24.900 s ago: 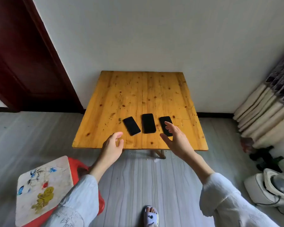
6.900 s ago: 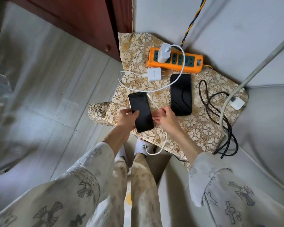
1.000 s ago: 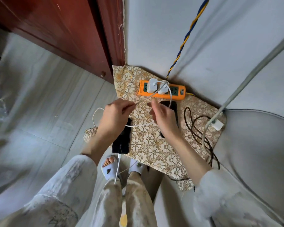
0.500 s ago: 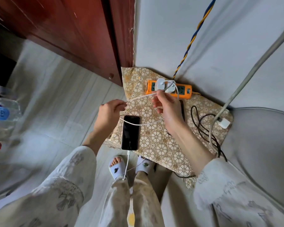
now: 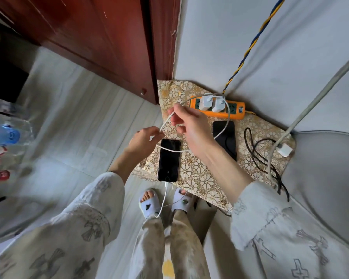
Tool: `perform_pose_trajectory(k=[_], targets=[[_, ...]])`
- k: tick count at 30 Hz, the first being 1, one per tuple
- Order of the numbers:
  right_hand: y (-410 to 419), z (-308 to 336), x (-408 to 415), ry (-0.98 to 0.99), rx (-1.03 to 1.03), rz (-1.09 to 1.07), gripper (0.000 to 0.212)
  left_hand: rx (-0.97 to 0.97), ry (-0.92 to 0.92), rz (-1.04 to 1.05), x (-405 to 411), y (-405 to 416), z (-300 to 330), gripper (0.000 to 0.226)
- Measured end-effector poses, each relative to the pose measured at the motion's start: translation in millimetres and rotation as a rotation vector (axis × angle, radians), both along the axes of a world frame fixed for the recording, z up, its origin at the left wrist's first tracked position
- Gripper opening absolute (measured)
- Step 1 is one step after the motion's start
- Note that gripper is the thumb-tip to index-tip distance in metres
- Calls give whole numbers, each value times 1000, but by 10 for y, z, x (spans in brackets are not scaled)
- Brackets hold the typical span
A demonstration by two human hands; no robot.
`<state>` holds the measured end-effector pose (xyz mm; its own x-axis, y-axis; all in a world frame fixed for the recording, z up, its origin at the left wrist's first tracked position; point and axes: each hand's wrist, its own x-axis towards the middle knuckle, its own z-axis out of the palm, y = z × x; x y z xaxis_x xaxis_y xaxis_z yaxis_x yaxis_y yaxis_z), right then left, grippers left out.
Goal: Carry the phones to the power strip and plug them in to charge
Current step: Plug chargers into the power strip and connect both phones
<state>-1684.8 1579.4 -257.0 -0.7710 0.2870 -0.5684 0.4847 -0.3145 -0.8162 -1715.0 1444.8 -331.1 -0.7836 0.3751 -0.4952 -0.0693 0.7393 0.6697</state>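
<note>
Both chargers (image 5: 212, 103) now sit in the power strip (image 5: 237, 110), and the left hand (image 5: 144, 138) and right hand (image 5: 191, 125) each pinch the slack white cable (image 5: 170, 150), tidying it.

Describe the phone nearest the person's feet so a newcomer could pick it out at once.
Find the orange power strip against the wall, on a floral patterned cloth. Come down the cloth to its near edge: the smaller black phone lies there, under the left hand. Unlike the larger phone by the strip, a white cable runs from its bottom end toward the slippers.
</note>
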Motion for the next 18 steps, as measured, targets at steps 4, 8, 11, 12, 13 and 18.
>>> perform_pose_trajectory(k=[4,8,11,12,13,18], targets=[[29,-58,36,35,70,-44,20,37,121,177,21,-167,1,16],[-74,-75,116,24,254,178,33,176,274,195,-37,-191,295,15],[-199,15,80,108,256,164,26,246,316,73,-66,-184,466,14],[-230,42,64,126,267,161,25,255,298,55,-54,-192,486,14],[-254,72,49,134,278,164,24,257,259,47,-32,-213,480,15],[-263,178,37,98,87,57,18,105,-36,-85,197,-413,253,16]])
